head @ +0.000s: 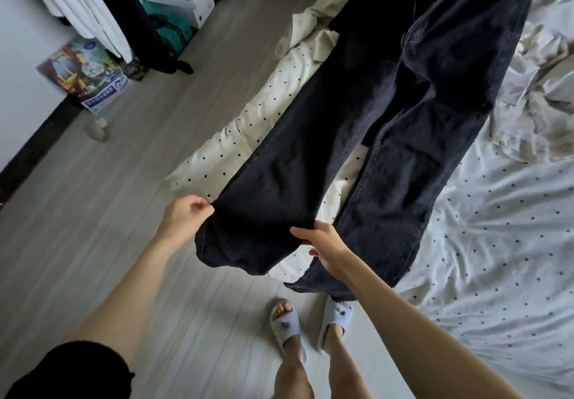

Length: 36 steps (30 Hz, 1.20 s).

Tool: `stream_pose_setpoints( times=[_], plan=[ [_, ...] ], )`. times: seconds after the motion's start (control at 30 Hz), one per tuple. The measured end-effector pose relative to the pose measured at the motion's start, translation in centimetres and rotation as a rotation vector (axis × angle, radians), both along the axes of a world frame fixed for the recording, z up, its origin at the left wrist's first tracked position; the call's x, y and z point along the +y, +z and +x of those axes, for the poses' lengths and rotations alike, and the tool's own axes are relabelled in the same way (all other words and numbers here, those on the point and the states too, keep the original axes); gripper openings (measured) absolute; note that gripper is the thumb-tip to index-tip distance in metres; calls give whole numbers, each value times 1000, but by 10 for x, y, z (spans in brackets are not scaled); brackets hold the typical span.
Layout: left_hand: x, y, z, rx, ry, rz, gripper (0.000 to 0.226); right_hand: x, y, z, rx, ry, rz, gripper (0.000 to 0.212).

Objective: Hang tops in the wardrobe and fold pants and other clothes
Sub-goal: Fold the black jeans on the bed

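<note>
Here, left hand [183,215] and right hand [326,243] pinch dark jeans [357,125].

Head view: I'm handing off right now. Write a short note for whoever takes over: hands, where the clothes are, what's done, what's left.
Left hand: pinches the outer edge of the near leg of the dark jeans at the hem.
Right hand: grips the inner edge of that same leg.
Jeans: spread lengthwise along the bed, waist at the far end, leg hems hanging off the near edge.
Done: jeans laid out flat, not yet folded.
Left: fold the jeans; a crumpled pale garment still lies on the bed to the right. White clothes hang top left.
</note>
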State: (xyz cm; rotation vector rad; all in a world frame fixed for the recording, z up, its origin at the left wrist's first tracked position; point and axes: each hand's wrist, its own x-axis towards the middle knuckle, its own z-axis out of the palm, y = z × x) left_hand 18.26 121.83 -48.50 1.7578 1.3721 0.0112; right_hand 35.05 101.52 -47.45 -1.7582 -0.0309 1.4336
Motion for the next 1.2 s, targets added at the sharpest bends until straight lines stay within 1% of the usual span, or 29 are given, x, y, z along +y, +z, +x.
stream_pose_setpoints(
  times=[0.1,0.23,0.27,0.33,0.37,0.4,0.43,0.47,0.53,0.57,0.6,0.63,0.67,0.73,0.8,0.83,0.9,0.93,1.0,1.1,1.2],
  plan=[
    [-2,3,-1,-74,32,-29,16,-4,1,4,1,44,28,32],
    [-13,1,-3,-53,-37,64,7,-9,-3,-1,-120,47,39,35],
    [-15,3,-3,-50,-44,79,6,-9,-4,-3,-194,69,16,34],
    [-14,7,-3,-70,-55,83,10,-9,-5,-4,-429,147,-50,28],
    [-14,8,-4,-91,-55,73,13,-8,-6,-5,-521,149,-57,25],
    [-14,10,-4,-120,-48,54,15,-9,-6,-7,-564,117,-42,25],
    [-14,10,-4,-149,-34,37,17,-9,-8,-9,-549,67,-24,26],
    [-17,9,-3,-172,-17,24,17,-9,-9,-10,-473,6,-5,27],
    [-26,3,-5,-201,26,-8,15,-11,-10,-15,-177,-134,14,27],
    [-32,-3,-8,-205,41,-34,10,-13,-10,-16,-10,-194,18,23],
    [-37,-9,-12,-198,40,-63,10,-15,-11,-17,135,-227,26,18],
    [-42,-15,-17,-182,23,-88,21,-18,-10,-16,228,-225,38,13],
    [-47,-22,-23,-157,4,-101,31,-20,-10,-15,279,-190,52,13],
    [-56,-37,-36,-59,-26,-76,39,-21,-9,-13,297,-78,86,22],
    [-65,-51,-47,70,-30,-90,45,-22,-6,-12,227,14,105,27],
    [-70,-57,-50,100,-22,-126,46,-22,-3,-11,164,46,108,28],
    [-78,-65,-50,93,0,-180,43,-23,0,-10,55,104,98,28],
    [-82,-68,-47,78,16,-176,42,-24,1,-10,27,126,90,28],
    [-90,-73,-39,49,85,-153,45,-25,3,-10,2,154,81,27],
    [-98,-79,-29,1,240,-182,49,-25,5,-9,-7,167,82,24],
    [-100,-84,-24,-49,317,-177,46,-24,4,-8,-17,183,86,24]
  ],
)
